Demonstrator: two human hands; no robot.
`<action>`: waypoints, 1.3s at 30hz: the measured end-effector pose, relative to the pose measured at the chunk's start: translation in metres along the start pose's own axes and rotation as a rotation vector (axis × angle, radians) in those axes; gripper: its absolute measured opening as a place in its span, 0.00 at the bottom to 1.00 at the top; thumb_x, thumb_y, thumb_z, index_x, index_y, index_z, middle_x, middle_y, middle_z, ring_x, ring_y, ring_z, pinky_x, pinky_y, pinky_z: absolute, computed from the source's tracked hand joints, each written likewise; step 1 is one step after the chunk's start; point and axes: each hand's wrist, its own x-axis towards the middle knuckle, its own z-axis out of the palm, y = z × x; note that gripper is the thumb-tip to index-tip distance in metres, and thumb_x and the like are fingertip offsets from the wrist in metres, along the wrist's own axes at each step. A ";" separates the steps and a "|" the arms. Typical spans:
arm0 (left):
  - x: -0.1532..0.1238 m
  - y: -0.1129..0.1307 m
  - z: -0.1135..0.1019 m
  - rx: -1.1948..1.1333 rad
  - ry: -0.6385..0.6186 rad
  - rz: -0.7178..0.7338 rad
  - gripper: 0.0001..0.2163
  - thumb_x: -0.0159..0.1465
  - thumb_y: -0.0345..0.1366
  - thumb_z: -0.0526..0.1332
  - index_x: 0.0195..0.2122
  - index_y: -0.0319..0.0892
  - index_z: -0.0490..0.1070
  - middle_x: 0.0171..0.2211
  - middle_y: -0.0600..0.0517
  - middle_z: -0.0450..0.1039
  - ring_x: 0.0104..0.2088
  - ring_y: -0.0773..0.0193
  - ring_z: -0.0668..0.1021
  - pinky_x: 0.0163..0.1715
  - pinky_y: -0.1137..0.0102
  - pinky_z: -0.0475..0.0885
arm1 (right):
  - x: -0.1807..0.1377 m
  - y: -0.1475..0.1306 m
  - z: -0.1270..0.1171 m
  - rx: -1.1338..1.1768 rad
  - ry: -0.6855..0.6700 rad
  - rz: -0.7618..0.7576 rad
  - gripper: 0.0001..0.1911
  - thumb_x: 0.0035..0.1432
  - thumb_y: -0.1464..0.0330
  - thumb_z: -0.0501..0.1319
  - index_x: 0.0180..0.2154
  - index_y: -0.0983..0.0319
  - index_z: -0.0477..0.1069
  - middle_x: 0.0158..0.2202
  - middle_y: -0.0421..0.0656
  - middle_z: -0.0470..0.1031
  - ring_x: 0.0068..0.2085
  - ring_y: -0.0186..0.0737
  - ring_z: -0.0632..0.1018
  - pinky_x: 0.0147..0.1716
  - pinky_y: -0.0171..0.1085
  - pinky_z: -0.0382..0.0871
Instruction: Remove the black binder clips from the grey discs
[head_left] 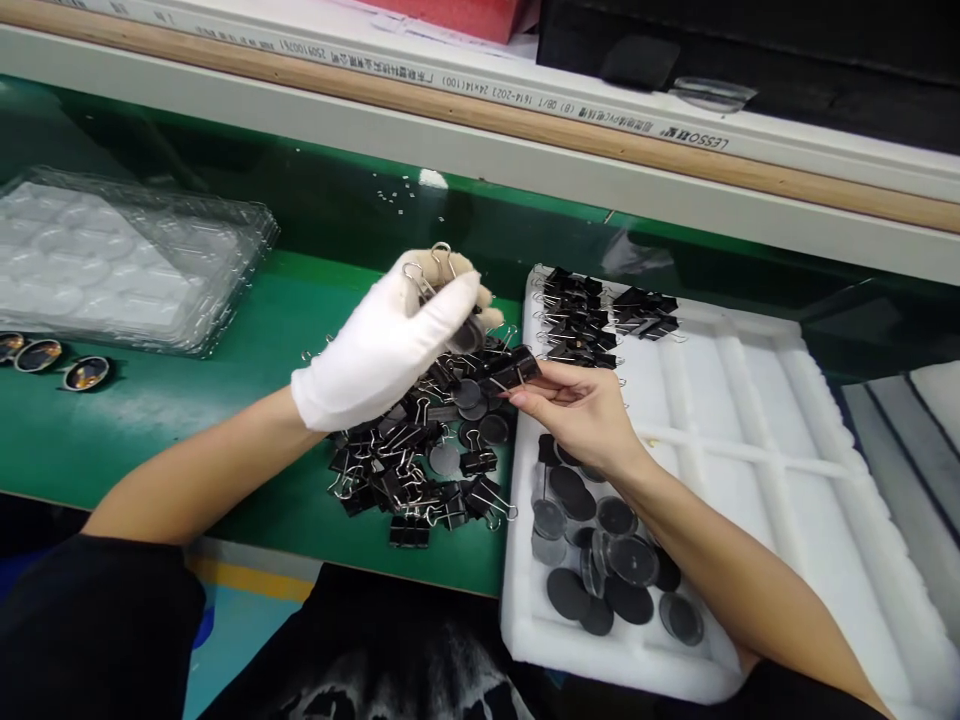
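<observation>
My left hand [382,345], in a white glove, is closed around something with wire binder-clip handles [441,258] sticking up past the fingers. A dark round disc [466,336] shows under its thumb; the fingers hide the rest. Bare, my right hand [589,412] pinches a black binder clip [516,370] between thumb and fingers, just right of the glove. Below both hands, a heap of black binder clips [397,475] lies on the green table [247,430], with several dark discs [445,459] among them.
On the right, a white foam tray [720,400] with ridged compartments holds rows of binder clips [574,315] at the back and loose dark discs [631,560] in front. Clear plastic trays [127,260] are stacked at left, near several small round pieces [88,373]. A ledge [480,125] crosses behind.
</observation>
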 end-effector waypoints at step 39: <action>-0.013 -0.024 0.016 0.289 0.002 0.082 0.13 0.68 0.40 0.65 0.45 0.46 0.59 0.42 0.49 0.77 0.51 0.54 0.84 0.54 0.54 0.80 | -0.008 -0.006 0.012 -0.012 -0.039 0.042 0.15 0.50 0.57 0.79 0.33 0.60 0.82 0.31 0.42 0.82 0.37 0.46 0.85 0.38 0.44 0.86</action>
